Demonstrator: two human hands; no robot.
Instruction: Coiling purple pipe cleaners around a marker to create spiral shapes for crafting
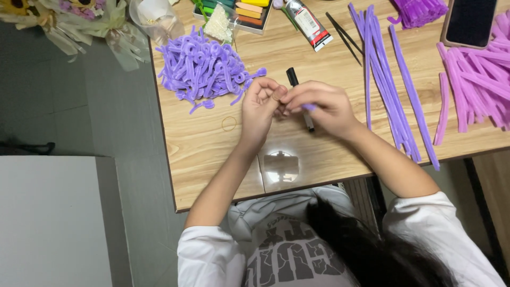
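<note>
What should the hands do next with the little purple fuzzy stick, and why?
Probably finish curling the purple piece round the black pen. Both hands, left and right, pinch together over the pen, only a short purple end shows at the right fingers, and the pile beside them is all curled pieces.

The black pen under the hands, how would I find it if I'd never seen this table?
Start at the wooden table and find the two hands pinched together mid-table. The black pen pokes out above them and runs down under the right hand. It's the only short, thick black stick; the neighbours are fuzzy purple curls and long purple stems.
</note>
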